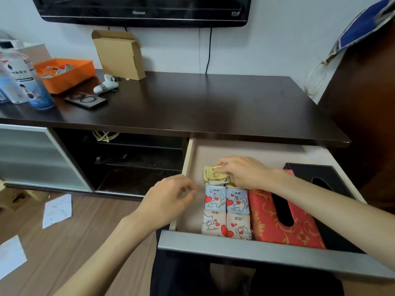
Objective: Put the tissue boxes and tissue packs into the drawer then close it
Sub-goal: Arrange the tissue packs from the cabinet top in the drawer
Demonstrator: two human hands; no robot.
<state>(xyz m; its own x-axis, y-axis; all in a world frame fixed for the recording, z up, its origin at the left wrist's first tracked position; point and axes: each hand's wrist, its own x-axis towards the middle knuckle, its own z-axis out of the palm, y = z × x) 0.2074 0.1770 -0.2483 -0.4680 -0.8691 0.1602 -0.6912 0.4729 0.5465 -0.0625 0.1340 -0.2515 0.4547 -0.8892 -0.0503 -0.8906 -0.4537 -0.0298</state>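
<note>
Drawer (188, 159) stands pulled out, bare floor behind the packs. Right hand (243, 171) pinches a yellow pack (213, 175) behind four heart-print packs (226, 212); red box (284, 223) beside. Left hand (168, 196) hovers, fingers loosely curled, empty.

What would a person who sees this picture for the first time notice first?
The open drawer at lower right, with the red tissue box on its right and heart-printed tissue packs in rows beside it. The right hand rests on a yellow pack behind those rows; the left hand hovers at the drawer's left edge.
</note>
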